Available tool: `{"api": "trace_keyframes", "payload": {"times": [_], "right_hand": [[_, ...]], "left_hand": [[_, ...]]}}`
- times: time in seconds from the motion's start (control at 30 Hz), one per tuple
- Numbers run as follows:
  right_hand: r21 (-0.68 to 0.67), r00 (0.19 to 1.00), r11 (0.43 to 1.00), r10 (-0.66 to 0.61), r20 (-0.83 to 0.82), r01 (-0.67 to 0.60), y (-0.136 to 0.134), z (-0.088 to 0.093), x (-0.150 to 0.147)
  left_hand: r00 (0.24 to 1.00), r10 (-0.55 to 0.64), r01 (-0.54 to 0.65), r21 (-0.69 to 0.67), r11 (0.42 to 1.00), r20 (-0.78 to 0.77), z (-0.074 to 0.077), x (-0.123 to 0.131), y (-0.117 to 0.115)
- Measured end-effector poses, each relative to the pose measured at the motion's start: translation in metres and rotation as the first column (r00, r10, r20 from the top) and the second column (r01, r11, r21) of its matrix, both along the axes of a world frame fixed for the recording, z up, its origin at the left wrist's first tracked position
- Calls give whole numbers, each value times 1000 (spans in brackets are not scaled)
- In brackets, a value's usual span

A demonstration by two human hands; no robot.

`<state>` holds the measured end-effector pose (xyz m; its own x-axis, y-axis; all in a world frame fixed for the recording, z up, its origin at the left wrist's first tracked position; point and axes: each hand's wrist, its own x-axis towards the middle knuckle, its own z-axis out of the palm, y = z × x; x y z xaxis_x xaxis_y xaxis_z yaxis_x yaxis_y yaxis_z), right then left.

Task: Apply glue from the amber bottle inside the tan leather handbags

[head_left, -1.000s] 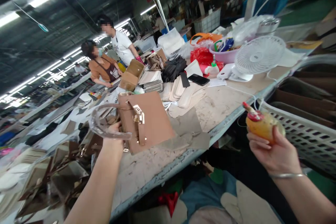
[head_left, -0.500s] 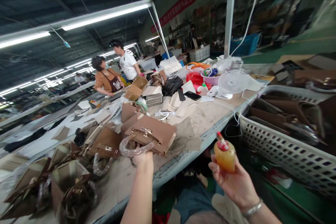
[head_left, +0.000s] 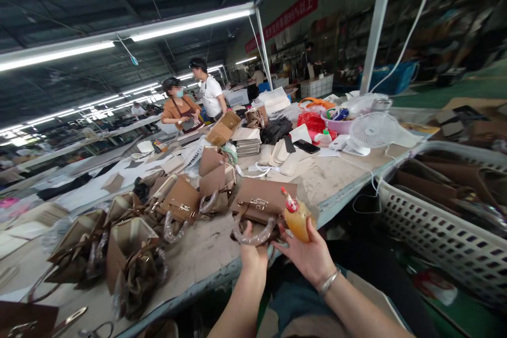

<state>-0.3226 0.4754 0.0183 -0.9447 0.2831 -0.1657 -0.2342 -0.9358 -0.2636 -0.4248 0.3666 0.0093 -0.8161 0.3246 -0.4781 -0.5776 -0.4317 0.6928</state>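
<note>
A brown handbag (head_left: 273, 190) with a metal clasp and a plastic-wrapped handle lies at the table's front edge. My left hand (head_left: 253, 248) grips it from below, beside the wrapped handle; some of its fingers are hidden under the bag. In my right hand (head_left: 311, 253) is a squeeze bottle (head_left: 298, 219) of yellowish liquid with a red tip, tilted to the left. The bottle is close to the bag's right side, and the right fingertips are near the bag's lower edge. Whether they touch it, I cannot tell.
More brown handbags (head_left: 180, 198) stand to the left on the table (head_left: 209, 253). A white fan (head_left: 372, 131), a phone (head_left: 307, 146) and a pink basin (head_left: 336, 124) sit farther back. At the right is a white perforated basket (head_left: 415, 216) of brown pieces. Two people stand across the table.
The handbag has moved right along the table edge in my left hand. My right hand has brought the bottle left and up against the bag's side. The view has turned slightly left.
</note>
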Motion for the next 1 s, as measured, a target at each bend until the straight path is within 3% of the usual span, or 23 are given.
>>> {"api": "trace_keyframes", "payload": {"times": [0.07,0.23,0.4,0.5,0.7,0.9,1.0], "right_hand": [[-4,999,1000,-31,29,31,6,1,0],[-17,998,999,-47,40,48,21,5,-1],[63,997,997,-54,61,50,17,-11,6],[39,991,993,-111,80,108,17,-27,20],[28,984,990,-139,108,137,39,-45,43],[-32,988,996,-82,131,87,50,-48,39],[-54,990,997,-44,132,52,56,-52,40]], "left_hand": [[998,-4,0,58,998,69,-1,4,-12],[954,-182,128,224,966,239,0,2,-38],[932,-202,170,129,977,300,-6,-5,-30],[903,-255,257,42,966,347,-12,-5,-25],[817,-417,450,12,893,397,-22,8,-27],[709,-676,646,200,737,200,-35,15,-28],[655,-721,675,252,693,228,-36,12,-21]]}}
